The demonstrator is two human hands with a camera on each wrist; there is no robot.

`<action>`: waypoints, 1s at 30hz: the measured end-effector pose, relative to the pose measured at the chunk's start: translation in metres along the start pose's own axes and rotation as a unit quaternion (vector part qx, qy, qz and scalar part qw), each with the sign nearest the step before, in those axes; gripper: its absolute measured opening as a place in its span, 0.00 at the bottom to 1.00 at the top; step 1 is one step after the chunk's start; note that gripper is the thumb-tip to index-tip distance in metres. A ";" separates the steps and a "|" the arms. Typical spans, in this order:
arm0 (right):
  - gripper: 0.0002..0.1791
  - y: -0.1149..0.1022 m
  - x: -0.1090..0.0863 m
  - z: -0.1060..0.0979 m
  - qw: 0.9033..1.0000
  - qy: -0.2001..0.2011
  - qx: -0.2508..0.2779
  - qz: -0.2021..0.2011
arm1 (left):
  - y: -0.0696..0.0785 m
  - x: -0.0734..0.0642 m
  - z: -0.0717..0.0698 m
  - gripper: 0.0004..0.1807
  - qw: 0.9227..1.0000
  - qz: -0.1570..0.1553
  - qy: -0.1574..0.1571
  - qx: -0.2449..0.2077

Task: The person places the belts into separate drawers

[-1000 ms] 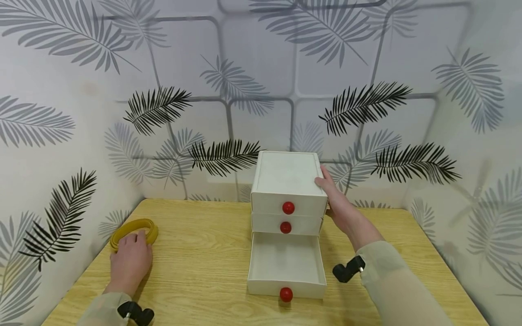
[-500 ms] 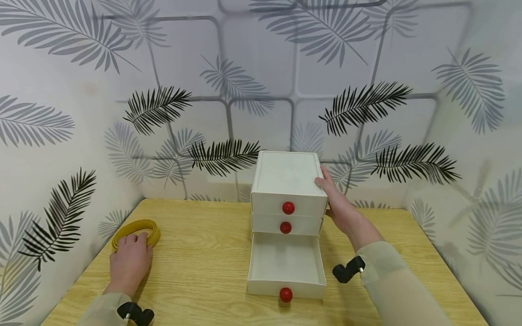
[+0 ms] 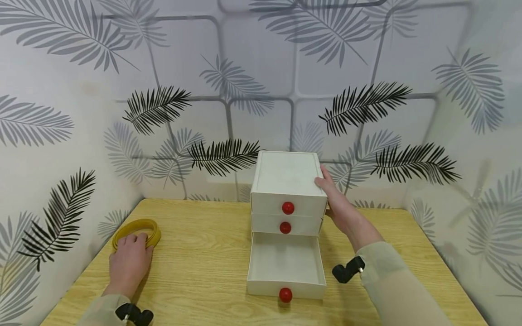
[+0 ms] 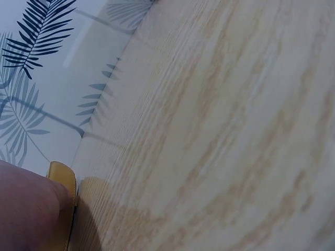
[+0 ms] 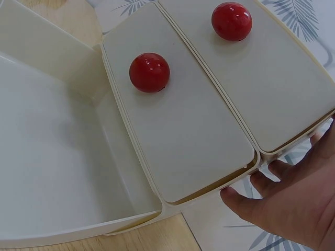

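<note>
At the left of the head view, a rolled yellow belt (image 3: pixel 137 225) lies on the wooden table. My left hand (image 3: pixel 129 261) grips its near side, fingers bent over the band; in the left wrist view the yellow edge (image 4: pixel 62 180) shows against the hand. A white drawer cabinet (image 3: pixel 288 172) with round red knobs stands right of centre. Its bottom drawer (image 3: pixel 285 260) is pulled out and bare inside, while the upper two are closed. My right hand (image 3: pixel 342 206) rests against the cabinet's right side, thumb at the top edge, with spread fingertips (image 5: pixel 230 194) touching the side wall.
The wooden table (image 3: pixel 195 271) meets leaf-patterned walls (image 3: pixel 261 68) at the back and both sides. A black wrist camera (image 3: pixel 348 269) is strapped to the right sleeve, and another black camera (image 3: pixel 134 314) to the left one.
The yellow belt has shifted slightly to the right under my left hand. My right hand, the cabinet and its open drawer stay where they were.
</note>
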State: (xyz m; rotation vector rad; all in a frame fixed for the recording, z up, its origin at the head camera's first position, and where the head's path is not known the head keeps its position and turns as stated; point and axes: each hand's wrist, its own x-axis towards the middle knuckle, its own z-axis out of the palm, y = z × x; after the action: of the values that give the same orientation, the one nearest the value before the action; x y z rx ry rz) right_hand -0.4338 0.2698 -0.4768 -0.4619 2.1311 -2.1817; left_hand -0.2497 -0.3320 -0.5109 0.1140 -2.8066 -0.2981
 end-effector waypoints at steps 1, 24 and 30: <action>0.44 -0.025 -0.020 0.016 0.999 0.001 -0.016 0.034 | 0.000 0.000 0.000 0.23 1.000 0.001 0.001 -0.001; 0.43 -0.116 -0.087 0.077 0.994 0.013 -0.041 0.101 | 0.046 -0.004 -0.017 0.21 0.994 0.087 0.060 -0.031; 0.43 -0.115 -0.085 0.075 0.994 0.011 -0.040 0.101 | 0.066 -0.003 -0.025 0.21 0.989 0.116 0.079 -0.042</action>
State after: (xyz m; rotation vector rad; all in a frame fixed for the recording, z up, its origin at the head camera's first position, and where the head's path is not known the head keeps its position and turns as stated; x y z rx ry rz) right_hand -0.3147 0.2233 -0.3777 -0.2168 2.1774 -2.0081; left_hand -0.2418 -0.2725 -0.4743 -0.1989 -2.6125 -0.3356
